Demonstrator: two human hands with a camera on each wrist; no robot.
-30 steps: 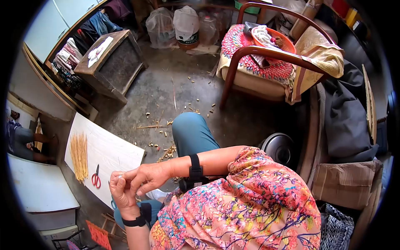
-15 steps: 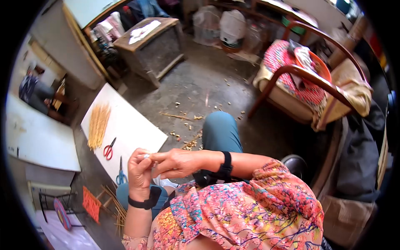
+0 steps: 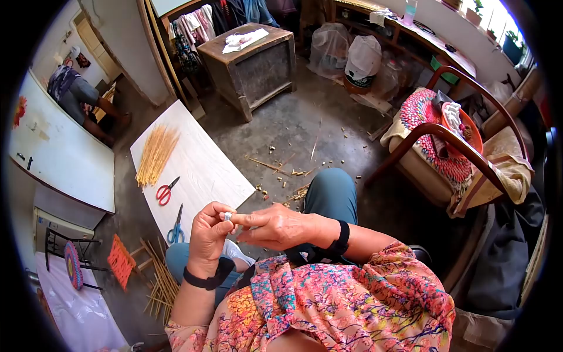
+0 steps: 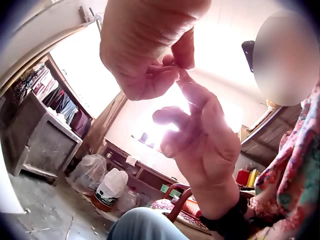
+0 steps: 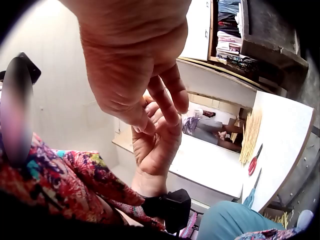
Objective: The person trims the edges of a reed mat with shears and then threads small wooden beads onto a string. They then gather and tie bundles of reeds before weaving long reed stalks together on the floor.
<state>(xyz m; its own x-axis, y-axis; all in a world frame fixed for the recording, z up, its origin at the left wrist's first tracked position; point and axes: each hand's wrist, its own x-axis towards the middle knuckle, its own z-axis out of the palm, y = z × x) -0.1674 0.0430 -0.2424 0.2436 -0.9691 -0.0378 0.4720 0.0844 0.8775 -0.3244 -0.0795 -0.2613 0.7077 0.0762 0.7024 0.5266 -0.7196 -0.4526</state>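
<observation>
Since the earlier head frame, both of my hands have shifted toward the right of the view, along with the white board and the scissors, as the view has swung round. At this moment my left hand [image 3: 210, 234] pinches a small pale thing [image 3: 227, 216] between bent thumb and forefinger; its other fingers are folded in. My right hand [image 3: 280, 227] meets it from the right, forefinger stretched to the pale thing and touching it, the other fingers loosely bent. Whether my right thumb closes on it too, I cannot tell. So the pale thing is right where my two sets of fingertips meet, too small for me to say what it is.

Just past my left hand is the white board [image 3: 202, 158]. The blue-handled scissors [image 3: 176, 233] lie on its near edge, close to my left hand and to the left of it; the red-handled scissors [image 3: 165, 193] lie farther from my grip, and the bundle of straw-coloured stalks [image 3: 157, 155] beyond those. More loose stalks [image 3: 162, 288] are on the floor, left of my left wrist. My blue-clad knee [image 3: 332, 193] rises beyond my right hand, and the armchair [image 3: 434, 146] stands well apart, off to the right.
</observation>
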